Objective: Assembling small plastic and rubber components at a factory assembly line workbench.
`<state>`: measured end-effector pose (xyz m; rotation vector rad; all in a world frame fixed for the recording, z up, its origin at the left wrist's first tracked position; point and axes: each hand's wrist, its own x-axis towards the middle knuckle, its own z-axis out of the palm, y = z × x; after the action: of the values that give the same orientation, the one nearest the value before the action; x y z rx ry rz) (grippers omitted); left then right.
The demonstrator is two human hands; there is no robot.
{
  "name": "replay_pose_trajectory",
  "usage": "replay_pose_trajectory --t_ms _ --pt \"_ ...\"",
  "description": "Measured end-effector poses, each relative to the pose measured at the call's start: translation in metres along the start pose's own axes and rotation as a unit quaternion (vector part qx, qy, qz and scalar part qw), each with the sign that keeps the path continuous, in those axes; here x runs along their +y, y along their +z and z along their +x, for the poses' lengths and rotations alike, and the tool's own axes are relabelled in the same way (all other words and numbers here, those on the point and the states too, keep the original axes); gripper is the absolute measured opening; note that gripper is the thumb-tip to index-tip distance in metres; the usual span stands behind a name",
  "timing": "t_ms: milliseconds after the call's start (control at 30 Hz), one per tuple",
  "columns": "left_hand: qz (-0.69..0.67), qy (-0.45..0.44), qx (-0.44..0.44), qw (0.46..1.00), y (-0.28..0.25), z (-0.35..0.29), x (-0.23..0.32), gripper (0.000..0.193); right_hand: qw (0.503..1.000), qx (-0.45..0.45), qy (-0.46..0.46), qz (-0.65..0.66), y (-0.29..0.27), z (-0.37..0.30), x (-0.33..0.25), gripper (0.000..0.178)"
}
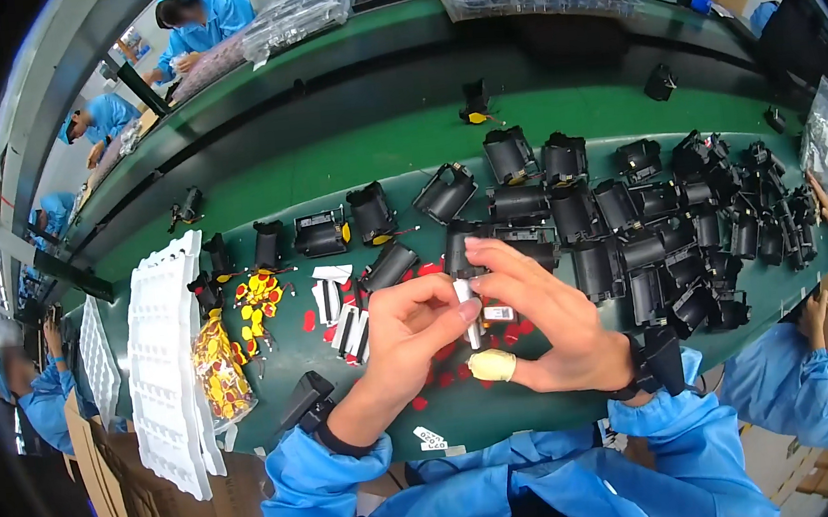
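Note:
Between the fingertips of both my hands is a small, narrow white-and-silver piece [472, 333], partly hidden. My left hand [407, 344] pinches it from the left between thumb and fingers. My right hand [556, 335] has fingertips at its upper end and a thumb in a pale yellow finger cot near its lower end. Just beyond the fingertips lies a black plastic housing [457, 244]. A small white block [499, 314] with an orange mark shows beside my right hand. Red pieces [445, 378] are scattered on the green table under my hands.
Many black housings [644, 248] crowd the right side. White-and-black strips [349, 330], yellow-red wired parts [258, 295], a bag of them [222, 372] and white trays [167, 367] are at left. A raised green shelf edge [383, 42] runs behind. Co-workers sit around.

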<state>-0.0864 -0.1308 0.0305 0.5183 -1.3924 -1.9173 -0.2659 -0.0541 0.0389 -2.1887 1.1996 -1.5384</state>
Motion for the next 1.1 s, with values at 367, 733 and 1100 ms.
replay_pose_trajectory --t_ms 367,733,1100 --pt "-0.026 -0.039 -0.023 0.999 0.001 -0.003 0.005 0.019 0.999 0.013 0.014 0.031 -0.005 -0.004 -0.003 0.056" --pt "0.028 -0.12 -0.109 0.986 0.0 -0.006 0.006 0.013 0.999 -0.007 -0.03 -0.007 -0.004 -0.004 -0.011 0.053" --pt "-0.006 -0.116 -0.066 0.991 0.011 -0.013 0.011 0.013 0.999 -0.01 -0.03 -0.033 -0.005 -0.008 -0.015 0.047"
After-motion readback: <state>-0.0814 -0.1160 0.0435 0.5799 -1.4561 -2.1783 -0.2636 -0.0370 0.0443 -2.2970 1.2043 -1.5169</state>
